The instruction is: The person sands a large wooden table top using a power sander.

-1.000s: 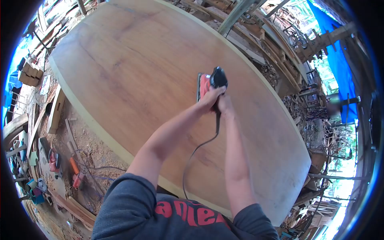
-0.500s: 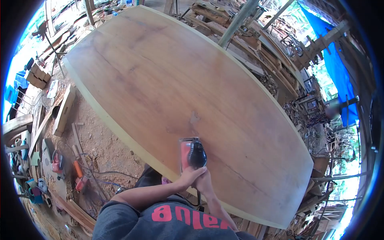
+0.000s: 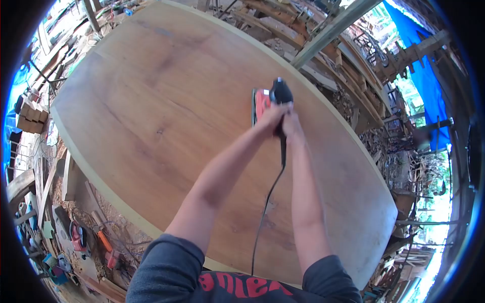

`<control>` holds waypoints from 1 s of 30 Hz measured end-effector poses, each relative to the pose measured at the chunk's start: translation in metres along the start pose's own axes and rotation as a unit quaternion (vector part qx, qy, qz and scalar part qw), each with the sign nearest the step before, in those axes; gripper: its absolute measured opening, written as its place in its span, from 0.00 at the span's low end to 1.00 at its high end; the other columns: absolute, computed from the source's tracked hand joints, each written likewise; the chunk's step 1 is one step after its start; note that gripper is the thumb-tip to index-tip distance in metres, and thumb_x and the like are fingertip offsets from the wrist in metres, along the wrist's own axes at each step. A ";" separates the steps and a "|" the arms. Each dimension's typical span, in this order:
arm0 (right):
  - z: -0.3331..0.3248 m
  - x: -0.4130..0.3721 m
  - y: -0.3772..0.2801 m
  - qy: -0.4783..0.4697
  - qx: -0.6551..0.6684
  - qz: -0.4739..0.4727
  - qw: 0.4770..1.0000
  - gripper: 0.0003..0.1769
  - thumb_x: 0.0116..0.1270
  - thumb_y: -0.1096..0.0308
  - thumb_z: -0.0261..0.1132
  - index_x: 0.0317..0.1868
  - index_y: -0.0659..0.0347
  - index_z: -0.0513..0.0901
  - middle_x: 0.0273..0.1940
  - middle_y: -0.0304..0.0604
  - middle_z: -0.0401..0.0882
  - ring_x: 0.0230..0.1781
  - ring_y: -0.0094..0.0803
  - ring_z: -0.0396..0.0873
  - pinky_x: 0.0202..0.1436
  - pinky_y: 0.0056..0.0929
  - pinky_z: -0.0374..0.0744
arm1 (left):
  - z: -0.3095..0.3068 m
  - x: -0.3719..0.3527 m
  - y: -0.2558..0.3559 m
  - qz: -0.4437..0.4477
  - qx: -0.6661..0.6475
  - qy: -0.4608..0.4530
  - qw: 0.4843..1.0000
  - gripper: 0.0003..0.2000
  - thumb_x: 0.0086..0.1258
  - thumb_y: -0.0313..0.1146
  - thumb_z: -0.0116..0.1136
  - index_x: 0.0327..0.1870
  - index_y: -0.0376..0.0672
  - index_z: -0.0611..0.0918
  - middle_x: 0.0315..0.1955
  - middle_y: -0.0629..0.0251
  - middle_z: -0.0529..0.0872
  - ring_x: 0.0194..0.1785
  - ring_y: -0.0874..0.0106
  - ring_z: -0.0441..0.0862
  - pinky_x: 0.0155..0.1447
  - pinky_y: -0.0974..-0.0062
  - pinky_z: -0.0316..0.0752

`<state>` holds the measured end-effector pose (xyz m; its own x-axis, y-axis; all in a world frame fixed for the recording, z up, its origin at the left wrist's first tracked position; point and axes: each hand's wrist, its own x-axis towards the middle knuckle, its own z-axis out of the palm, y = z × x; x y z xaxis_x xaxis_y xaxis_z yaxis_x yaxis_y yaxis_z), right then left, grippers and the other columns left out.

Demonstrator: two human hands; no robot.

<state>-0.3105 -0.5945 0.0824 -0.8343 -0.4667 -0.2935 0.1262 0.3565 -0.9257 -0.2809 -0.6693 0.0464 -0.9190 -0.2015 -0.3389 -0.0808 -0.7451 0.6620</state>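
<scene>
A red and black power sander [image 3: 262, 101] rests on a broad wooden tabletop [image 3: 192, 126], near its far edge. My left hand [image 3: 271, 117] is wrapped around the sander's body on its left side. Close beside it, my right hand [image 3: 292, 126] grips the rear handle. Both arms are stretched out over the wood. From the back of the tool a dark cord [image 3: 266, 202] trails across the surface toward my shirt. The fingers are partly hidden and slightly blurred.
A pale border [image 3: 108, 189] runs round the tabletop. Red tools [image 3: 78, 236] lie on the dusty ground at left, among wood offcuts. A slanted post [image 3: 331, 35] and stacked planks [image 3: 348, 76] stand beyond the far edge. A blue tarp [image 3: 417, 76] hangs at right.
Both hands have pushed the sander away from my body, from the near edge toward the far edge. My arms are now extended, and the cord lies exposed across the wood.
</scene>
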 end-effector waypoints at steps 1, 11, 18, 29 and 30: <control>0.005 0.023 -0.009 -0.011 0.017 0.014 1.000 0.18 0.72 0.60 0.49 0.43 0.67 0.79 0.32 0.42 0.80 0.27 0.28 0.78 0.25 0.31 0.76 | -0.006 0.025 0.011 -0.031 -0.027 0.017 0.999 0.23 0.57 0.50 0.65 0.44 0.42 0.77 0.34 0.61 0.79 0.36 0.67 0.79 0.35 0.64 0.76; 0.030 0.006 -0.037 -0.069 0.066 0.095 0.991 0.17 0.68 0.50 0.60 0.39 0.57 0.79 0.24 0.35 0.75 0.19 0.25 0.75 0.18 0.26 0.72 | -0.016 0.014 0.033 -0.071 0.089 0.061 0.992 0.32 0.57 0.57 0.61 0.51 0.36 0.75 0.36 0.55 0.80 0.33 0.64 0.81 0.29 0.65 0.75; 0.048 -0.160 0.016 -0.036 -0.004 0.056 0.998 0.17 0.70 0.57 0.55 0.33 0.64 0.79 0.20 0.41 0.76 0.15 0.30 0.76 0.16 0.30 0.73 | -0.024 -0.173 -0.027 -0.042 0.059 0.037 0.997 0.18 0.66 0.47 0.58 0.49 0.45 0.74 0.37 0.66 0.78 0.41 0.75 0.76 0.41 0.73 0.74; 0.080 -0.390 0.090 -0.054 -0.001 0.022 0.998 0.23 0.61 0.58 0.69 0.49 0.65 0.76 0.37 0.47 0.82 0.33 0.32 0.81 0.35 0.33 0.79 | -0.051 -0.410 -0.125 -0.111 0.082 0.067 0.988 0.25 0.70 0.45 0.55 0.63 0.42 0.68 0.50 0.64 0.76 0.53 0.74 0.75 0.54 0.73 0.72; 0.083 -0.380 0.089 -0.049 0.023 0.007 0.999 0.22 0.62 0.58 0.68 0.48 0.65 0.77 0.36 0.47 0.82 0.31 0.31 0.81 0.33 0.32 0.79 | -0.053 -0.400 -0.117 -0.108 0.083 0.065 0.989 0.25 0.70 0.45 0.55 0.63 0.42 0.68 0.50 0.64 0.76 0.53 0.74 0.75 0.54 0.73 0.72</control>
<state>0.0627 -0.4526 0.0912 -0.7764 -0.5390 -0.3266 0.1639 0.3277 -0.9305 0.1166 -0.5352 0.0690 -0.8168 -0.1367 -0.5605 -0.3419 -0.6678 0.6612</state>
